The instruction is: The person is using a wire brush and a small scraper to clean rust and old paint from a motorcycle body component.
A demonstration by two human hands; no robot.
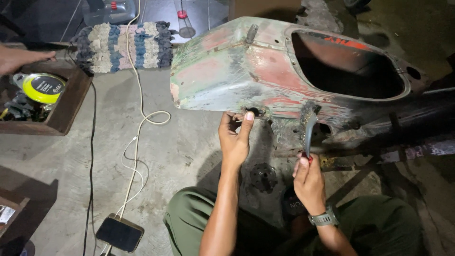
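Note:
A worn metal vehicle body shell (227, 71), with flaking green and red paint and a large oval opening, lies on the concrete floor. My left hand (234, 137) touches its lower edge, thumb and fingers pinched by a small dark hole (253, 112). My right hand (308, 182), with a watch on the wrist, grips the handle of a wire brush (308, 123). The brush bristles rest against the shell's lower side, right of the hole.
Another person's hand (19, 58) reaches in at the far left above a wooden box (66, 111) holding a yellow-lidded tin. A striped rag mat (125, 45), white cables (137, 137), a phone (119, 233) and a round metal part (263, 176) lie on the floor.

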